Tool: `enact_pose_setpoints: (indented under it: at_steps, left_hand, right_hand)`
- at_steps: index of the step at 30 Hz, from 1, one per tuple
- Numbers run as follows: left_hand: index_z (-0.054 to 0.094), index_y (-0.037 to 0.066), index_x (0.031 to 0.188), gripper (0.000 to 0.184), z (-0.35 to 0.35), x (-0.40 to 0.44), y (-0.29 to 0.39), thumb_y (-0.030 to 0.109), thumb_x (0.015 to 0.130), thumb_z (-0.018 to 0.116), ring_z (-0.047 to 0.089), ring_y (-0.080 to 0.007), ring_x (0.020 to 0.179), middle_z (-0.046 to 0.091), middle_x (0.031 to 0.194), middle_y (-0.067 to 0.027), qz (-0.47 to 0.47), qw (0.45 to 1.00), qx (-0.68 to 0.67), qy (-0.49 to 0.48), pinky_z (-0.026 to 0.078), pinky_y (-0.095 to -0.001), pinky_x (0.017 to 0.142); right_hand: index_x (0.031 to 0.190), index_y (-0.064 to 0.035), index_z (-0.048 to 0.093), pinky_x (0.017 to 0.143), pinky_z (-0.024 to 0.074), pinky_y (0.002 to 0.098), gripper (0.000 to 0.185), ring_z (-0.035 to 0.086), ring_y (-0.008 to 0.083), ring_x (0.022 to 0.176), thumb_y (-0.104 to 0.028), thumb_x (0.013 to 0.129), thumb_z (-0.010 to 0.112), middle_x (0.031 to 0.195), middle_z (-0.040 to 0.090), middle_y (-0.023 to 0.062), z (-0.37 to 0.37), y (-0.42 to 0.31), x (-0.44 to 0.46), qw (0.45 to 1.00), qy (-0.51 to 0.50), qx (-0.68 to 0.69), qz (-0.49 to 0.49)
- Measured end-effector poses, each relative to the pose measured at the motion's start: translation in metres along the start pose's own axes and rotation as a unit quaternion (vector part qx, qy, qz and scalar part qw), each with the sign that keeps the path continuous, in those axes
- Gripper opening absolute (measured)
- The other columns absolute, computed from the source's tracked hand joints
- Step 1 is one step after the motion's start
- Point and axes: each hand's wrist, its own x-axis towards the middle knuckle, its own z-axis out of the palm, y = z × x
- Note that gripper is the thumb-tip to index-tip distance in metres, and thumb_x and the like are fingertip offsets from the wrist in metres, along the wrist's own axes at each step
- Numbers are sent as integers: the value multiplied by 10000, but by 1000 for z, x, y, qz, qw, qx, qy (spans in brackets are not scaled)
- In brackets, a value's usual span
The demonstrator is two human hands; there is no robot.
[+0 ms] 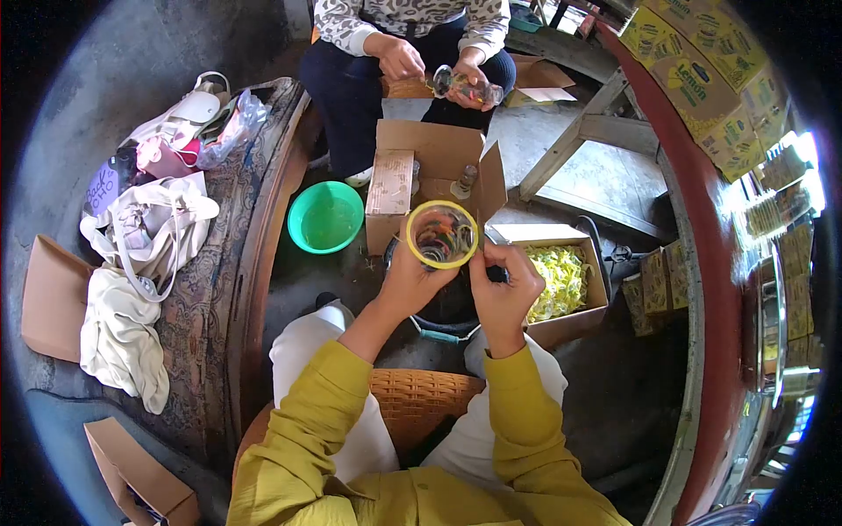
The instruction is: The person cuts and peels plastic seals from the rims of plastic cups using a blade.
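Note:
My left hand (pixel 405 282) is closed around a glass (pixel 428 237) with a yellow rim and a coloured pattern on its wall. The glass is tilted so that I look into its mouth. My right hand (pixel 509 285) is beside the rim, its thumb and finger pinched together; what they hold, if anything, is too small to make out. Just beyond the glass stands an open cardboard box (pixel 390 193) with clear glasses (pixel 465 181) in it. Below my hands is a dark bucket (pixel 443 307), partly hidden, with a teal handle grip (pixel 438 336).
Opposite sits a person whose hands (pixel 469 79) hold a patterned glass. A green basin (pixel 325 217) is left of the box, and a carton of yellow-green strips (pixel 559 280) lies right. Bags (pixel 158 219) cover part of a bench at left; a wooden frame (pixel 579 131) stands at right.

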Motion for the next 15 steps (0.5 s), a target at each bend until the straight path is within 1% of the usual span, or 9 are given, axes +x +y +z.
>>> enact_pose_setpoints:
  at_steps: [3,6,9,15]
  left_hand:
    - [369,20,1198,613,3,-8,-3,45,683,702,487,-174,1044,463,1135,-88,-5,999,-44,-9,407,-308,900]
    - [381,25,1192,614,-1,-9,3,51,670,703,489,-174,1043,473,1119,-86,-19,998,-47,-31,401,-310,911]
    - [418,15,1157,591,-4,-7,6,48,643,707,519,-178,1001,501,1098,-94,-28,997,-52,-54,408,-299,897]
    - [423,24,1166,587,-4,-6,18,31,642,687,515,-154,1008,504,1104,-80,-29,992,-81,-93,419,-281,880]
  right_hand:
    - [783,36,632,532,460,239,130,597,148,569,72,667,677,660,606,117,-2,-1,1,1000,3,-4,-4]
    - [787,40,635,538,462,233,129,600,138,577,64,669,682,668,614,108,-4,0,1,1000,-9,16,1]
    - [791,40,638,543,463,231,128,602,132,583,57,673,685,675,620,101,-7,-1,3,999,-16,35,5]
    - [794,41,642,559,468,223,125,609,129,588,46,678,689,686,626,98,-12,-1,3,999,-9,43,1]
